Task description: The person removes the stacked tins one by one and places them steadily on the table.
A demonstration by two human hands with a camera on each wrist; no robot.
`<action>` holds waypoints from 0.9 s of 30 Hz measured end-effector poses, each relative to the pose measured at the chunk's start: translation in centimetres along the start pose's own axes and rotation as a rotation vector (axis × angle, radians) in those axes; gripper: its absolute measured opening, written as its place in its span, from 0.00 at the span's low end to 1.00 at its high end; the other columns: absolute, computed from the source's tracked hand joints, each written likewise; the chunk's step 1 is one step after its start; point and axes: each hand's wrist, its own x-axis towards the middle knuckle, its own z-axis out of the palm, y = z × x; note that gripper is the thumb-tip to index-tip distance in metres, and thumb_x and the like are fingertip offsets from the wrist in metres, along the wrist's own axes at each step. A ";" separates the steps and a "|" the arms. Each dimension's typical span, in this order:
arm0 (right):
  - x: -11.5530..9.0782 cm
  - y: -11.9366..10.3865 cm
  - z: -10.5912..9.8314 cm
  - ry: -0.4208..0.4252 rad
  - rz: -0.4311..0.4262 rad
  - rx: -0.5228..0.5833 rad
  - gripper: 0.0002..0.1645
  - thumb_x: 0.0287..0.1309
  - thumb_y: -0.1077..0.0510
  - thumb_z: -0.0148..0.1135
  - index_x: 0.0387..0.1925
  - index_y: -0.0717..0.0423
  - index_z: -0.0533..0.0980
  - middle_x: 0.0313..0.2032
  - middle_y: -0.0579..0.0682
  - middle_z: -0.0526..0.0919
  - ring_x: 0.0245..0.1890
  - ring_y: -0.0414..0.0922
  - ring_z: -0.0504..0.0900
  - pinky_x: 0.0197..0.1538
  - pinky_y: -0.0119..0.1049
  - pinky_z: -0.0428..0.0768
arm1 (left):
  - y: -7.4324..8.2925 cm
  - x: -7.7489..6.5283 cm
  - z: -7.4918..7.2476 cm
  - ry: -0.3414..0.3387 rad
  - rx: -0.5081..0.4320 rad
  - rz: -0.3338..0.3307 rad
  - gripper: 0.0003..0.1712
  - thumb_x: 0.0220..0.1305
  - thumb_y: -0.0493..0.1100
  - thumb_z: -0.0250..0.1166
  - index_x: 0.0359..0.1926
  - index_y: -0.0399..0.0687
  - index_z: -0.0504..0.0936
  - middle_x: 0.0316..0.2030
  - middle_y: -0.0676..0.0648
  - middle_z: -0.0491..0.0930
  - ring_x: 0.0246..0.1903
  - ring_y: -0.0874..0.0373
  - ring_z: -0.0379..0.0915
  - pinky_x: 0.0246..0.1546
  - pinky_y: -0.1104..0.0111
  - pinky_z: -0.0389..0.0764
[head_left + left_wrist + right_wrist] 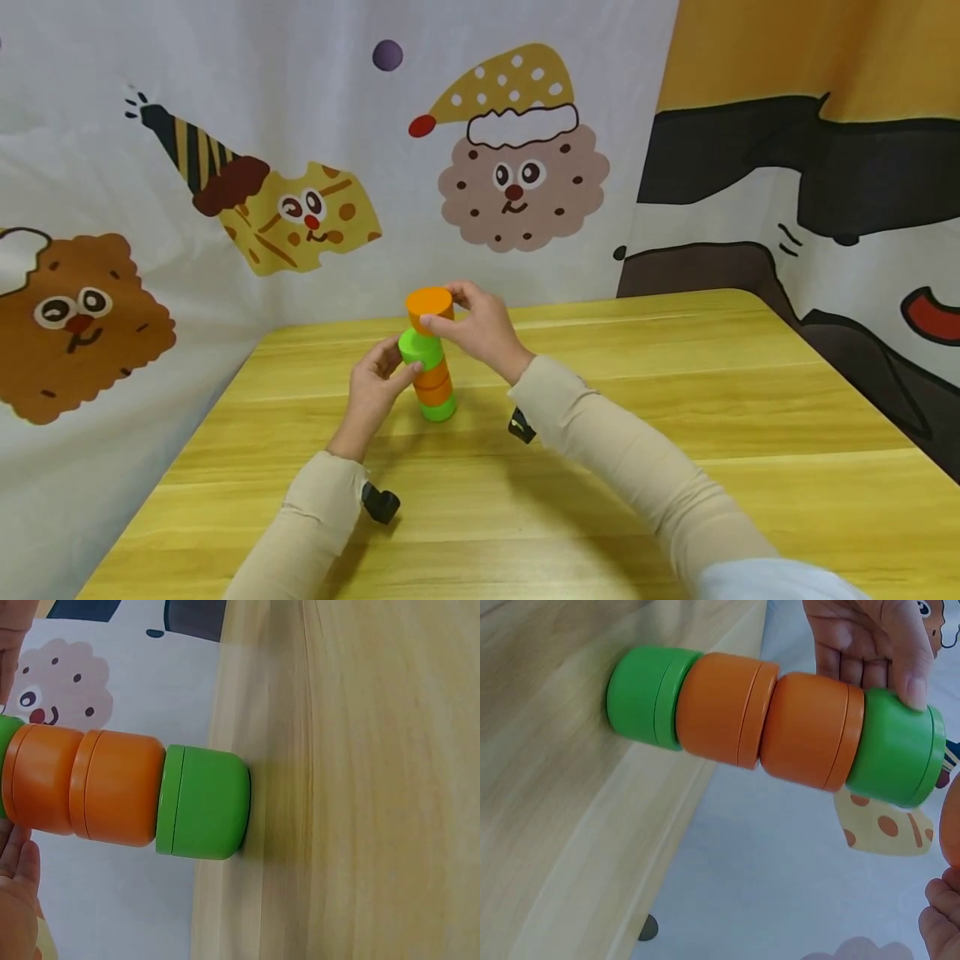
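Note:
Small round lidded jars stand in a slightly leaning column on the wooden table. The bottom jar point(204, 802) is green, the two middle jars point(810, 731) are orange, and the top jar point(897, 750) is green. My left hand point(372, 387) grips the top green jar from the left, thumb on the near side. Just above it, my right hand point(486, 332) holds another orange jar point(430, 308) between thumb and fingers. In the right wrist view a narrow gap separates that jar from the green lid; only its edge shows there.
The wooden table point(675, 400) extends around the column, which stands toward its far side. Behind hangs a white curtain point(337, 92) with cartoon food figures. Each wrist carries a small black camera mount point(380, 503).

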 end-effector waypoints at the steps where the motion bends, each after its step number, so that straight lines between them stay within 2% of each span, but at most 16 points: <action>1: 0.0 0.1 -0.2 0.006 -0.001 0.000 0.27 0.50 0.45 0.67 0.50 0.51 0.73 0.48 0.44 0.80 0.57 0.47 0.73 0.58 0.45 0.74 | 0.0 0.0 0.0 0.001 0.001 0.000 0.30 0.56 0.43 0.68 0.60 0.44 0.71 0.57 0.42 0.73 0.58 0.50 0.68 0.62 0.53 0.65; 9: -0.7 1.9 -1.4 0.067 -0.029 0.008 0.25 0.48 0.48 0.69 0.47 0.52 0.75 0.43 0.44 0.81 0.50 0.45 0.77 0.55 0.44 0.75 | -0.3 -0.2 0.0 0.021 -0.003 -0.005 0.28 0.55 0.40 0.68 0.58 0.43 0.73 0.55 0.42 0.75 0.56 0.51 0.69 0.61 0.53 0.66; 16: -1.8 4.0 -1.7 0.100 -0.029 0.058 0.24 0.47 0.51 0.71 0.45 0.55 0.75 0.43 0.49 0.82 0.50 0.45 0.78 0.58 0.41 0.74 | -0.1 -0.2 0.0 0.030 -0.018 -0.005 0.28 0.55 0.38 0.68 0.58 0.41 0.72 0.54 0.40 0.74 0.55 0.51 0.69 0.61 0.55 0.67; 21: -3.0 5.3 -1.6 0.107 0.003 0.093 0.25 0.46 0.52 0.72 0.45 0.55 0.75 0.44 0.50 0.82 0.49 0.45 0.79 0.58 0.44 0.74 | 0.1 -0.2 -0.1 0.034 -0.008 0.000 0.28 0.54 0.38 0.69 0.57 0.42 0.73 0.54 0.40 0.75 0.55 0.52 0.70 0.60 0.62 0.69; 27: -4.3 6.6 -1.1 0.106 0.065 0.083 0.26 0.46 0.54 0.72 0.47 0.56 0.74 0.45 0.51 0.82 0.51 0.47 0.79 0.56 0.43 0.76 | 0.0 -0.1 0.1 0.045 -0.006 0.021 0.28 0.54 0.38 0.69 0.57 0.42 0.73 0.53 0.41 0.76 0.54 0.53 0.71 0.60 0.62 0.69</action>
